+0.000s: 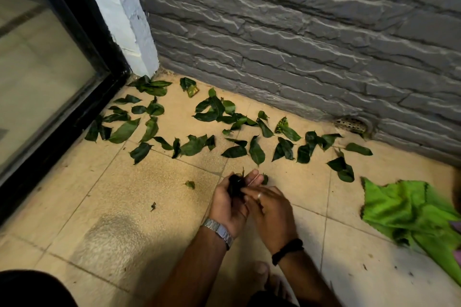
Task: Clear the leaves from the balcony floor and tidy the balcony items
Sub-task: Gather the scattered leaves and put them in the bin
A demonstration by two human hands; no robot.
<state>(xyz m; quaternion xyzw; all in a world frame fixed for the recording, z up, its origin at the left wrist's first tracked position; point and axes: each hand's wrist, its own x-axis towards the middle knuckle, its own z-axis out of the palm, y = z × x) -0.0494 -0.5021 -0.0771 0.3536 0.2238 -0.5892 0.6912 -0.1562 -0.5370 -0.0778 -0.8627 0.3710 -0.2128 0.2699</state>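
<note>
Lying beside scattered leaves [194, 144], a green cloth [409, 209] nears the drain [350, 124].

Home balcony: tiled floor [124, 182], stone-clad wall [299, 45].

Roughly fifty green leaves [257, 151] scattered on floor, exact count unclear; one green cloth [409, 209]; one drain cover [351, 124]; two hands, one wristwatch [219, 232].

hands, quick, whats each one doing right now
Left hand: holds a dark bunch of leaves.
Right hand: fingers at the bunch; grip cannot be told.
</note>
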